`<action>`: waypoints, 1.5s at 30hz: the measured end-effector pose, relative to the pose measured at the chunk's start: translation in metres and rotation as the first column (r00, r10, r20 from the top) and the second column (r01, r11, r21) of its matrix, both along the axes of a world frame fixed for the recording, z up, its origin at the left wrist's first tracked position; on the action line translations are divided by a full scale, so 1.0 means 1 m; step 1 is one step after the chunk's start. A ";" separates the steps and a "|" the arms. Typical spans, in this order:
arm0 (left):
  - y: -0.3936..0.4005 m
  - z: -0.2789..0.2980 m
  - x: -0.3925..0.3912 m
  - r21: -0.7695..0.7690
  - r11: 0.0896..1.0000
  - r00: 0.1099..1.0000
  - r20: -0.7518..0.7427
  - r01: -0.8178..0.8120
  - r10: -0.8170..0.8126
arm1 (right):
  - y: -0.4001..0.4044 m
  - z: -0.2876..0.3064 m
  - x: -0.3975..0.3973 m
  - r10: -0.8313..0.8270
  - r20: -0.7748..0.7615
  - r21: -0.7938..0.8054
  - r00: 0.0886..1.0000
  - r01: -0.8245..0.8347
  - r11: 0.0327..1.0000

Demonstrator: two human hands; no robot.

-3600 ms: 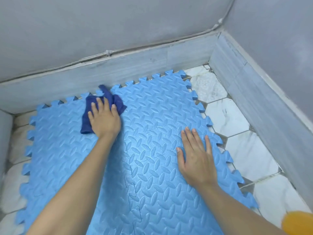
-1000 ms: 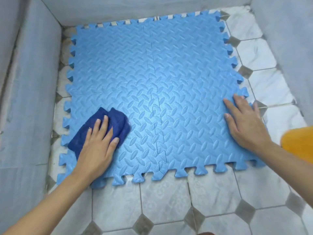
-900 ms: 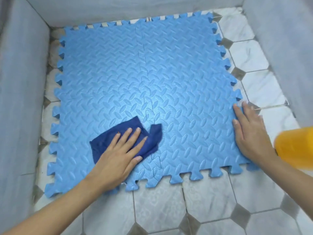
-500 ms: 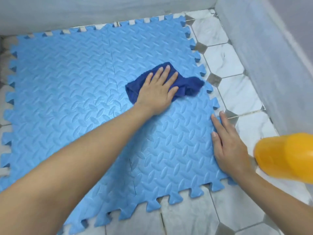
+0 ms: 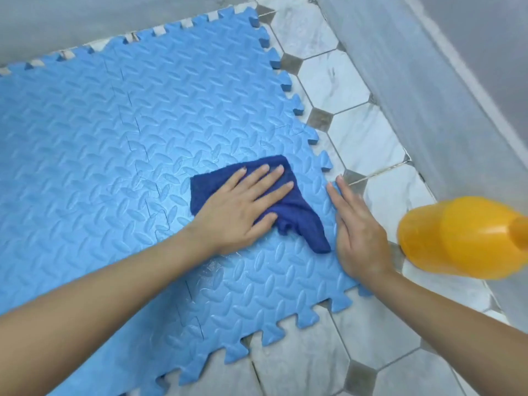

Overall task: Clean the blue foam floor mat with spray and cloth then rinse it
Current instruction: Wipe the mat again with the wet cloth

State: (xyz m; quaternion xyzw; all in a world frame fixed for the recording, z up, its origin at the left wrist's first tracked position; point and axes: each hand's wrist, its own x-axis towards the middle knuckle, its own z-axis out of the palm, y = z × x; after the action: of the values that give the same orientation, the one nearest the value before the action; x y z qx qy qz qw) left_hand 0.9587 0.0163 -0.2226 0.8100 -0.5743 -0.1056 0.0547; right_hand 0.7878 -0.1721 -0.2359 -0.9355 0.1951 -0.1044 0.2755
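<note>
The blue foam floor mat [image 5: 120, 144], made of interlocking tiles with a raised oval pattern, lies flat on the tiled floor. My left hand [image 5: 237, 207] presses flat, fingers spread, on a dark blue cloth [image 5: 294, 212] near the mat's right edge. Part of the cloth trails out toward the near right. My right hand [image 5: 357, 232] lies flat with fingers together on the mat's right edge, just right of the cloth. A wet sheen shows on the mat below my left wrist.
An orange plastic bottle [image 5: 463, 238] sits close to the camera at the right, over the white marble-look floor tiles [image 5: 357, 138]. Grey walls [image 5: 428, 81] with a skirting band close in at the back and right.
My left hand has dragged the cloth from farther up the mat down toward the near right, close to my right hand. My right hand stays pressed on the mat's right edge.
</note>
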 end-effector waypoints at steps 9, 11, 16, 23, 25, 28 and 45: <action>-0.067 0.001 0.019 0.030 0.916 0.912 -0.092 -0.400 0.401 | 0.002 0.000 0.002 -0.020 0.020 0.023 1.000 0.019 1.000; -0.045 0.002 -0.009 0.015 0.951 0.947 -0.084 -0.309 0.309 | 0.001 0.000 0.001 -0.018 0.032 0.032 0.999 0.017 0.999; 0.022 0.004 -0.078 0.028 0.991 0.991 -0.016 -0.135 0.135 | 0.000 0.004 0.000 0.011 0.021 0.026 1.000 -0.012 1.000; 0.101 0.007 -0.090 0.121 0.967 0.973 0.074 -0.225 0.217 | 0.004 0.009 0.003 0.029 -0.115 -0.078 0.993 -0.039 0.996; 0.116 0.008 -0.076 0.132 0.902 0.911 0.087 -0.411 0.403 | 0.005 0.012 0.002 0.032 -0.190 -0.098 0.981 -0.051 0.994; 0.126 0.014 -0.064 0.134 0.809 0.820 0.089 -0.572 0.565 | 0.015 0.022 -0.008 0.032 -0.264 -0.117 0.964 -0.065 0.991; -0.028 0.061 -0.135 -0.205 0.882 0.885 -0.301 -0.424 0.356 | 0.025 0.067 -0.156 -0.236 -0.139 -0.186 0.962 0.209 0.960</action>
State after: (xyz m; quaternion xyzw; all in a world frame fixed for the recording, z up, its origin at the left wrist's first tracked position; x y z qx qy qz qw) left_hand 0.8241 -0.0112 -0.1621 0.8744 -0.3950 -0.1176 0.2562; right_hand 0.6318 -0.1466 -0.1687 -0.9329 0.3111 -0.0759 0.1648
